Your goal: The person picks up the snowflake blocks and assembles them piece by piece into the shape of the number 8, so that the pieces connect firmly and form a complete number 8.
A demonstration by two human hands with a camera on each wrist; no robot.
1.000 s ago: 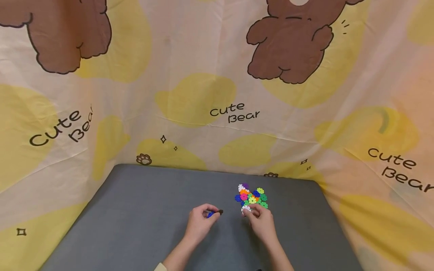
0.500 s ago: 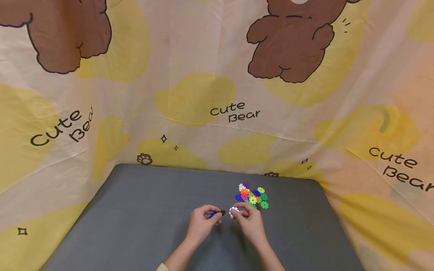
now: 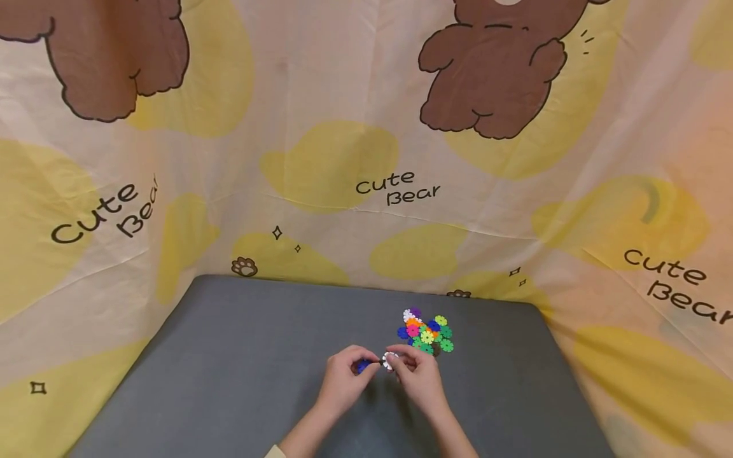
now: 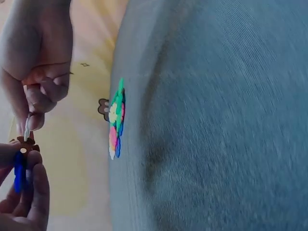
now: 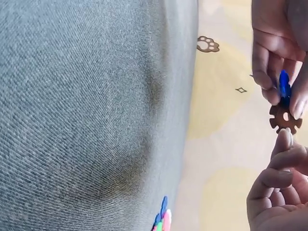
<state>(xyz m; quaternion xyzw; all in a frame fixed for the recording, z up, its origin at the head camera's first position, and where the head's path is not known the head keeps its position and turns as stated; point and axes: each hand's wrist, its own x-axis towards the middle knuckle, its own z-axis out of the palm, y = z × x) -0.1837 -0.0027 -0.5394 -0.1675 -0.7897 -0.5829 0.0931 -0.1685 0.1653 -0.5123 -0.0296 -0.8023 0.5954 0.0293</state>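
My left hand [image 3: 346, 381] pinches a blue notched plastic disc [image 3: 363, 366] and a brown notched disc [image 5: 284, 119], which are fitted together at an angle. Between thumb and fingertips, my right hand [image 3: 422, 376] grips a white notched disc [image 3: 389, 361]. Its edge meets the brown disc's rim, as the left wrist view also shows with the white disc [image 4: 27, 127] edge-on. Whether the slots interlock, I cannot tell. Fingers partly cover all three discs. Both hands are raised over the grey table, close together.
A pile of notched discs [image 3: 426, 337] in several colours lies on the grey table [image 3: 258, 356], just beyond my right hand. A curtain [image 3: 321, 165] printed with bears hangs behind the table and along both sides.
My right hand has brought the white disc leftward, away from the pile, up to the brown disc. The left hand has shifted slightly right, still holding the blue and brown discs.
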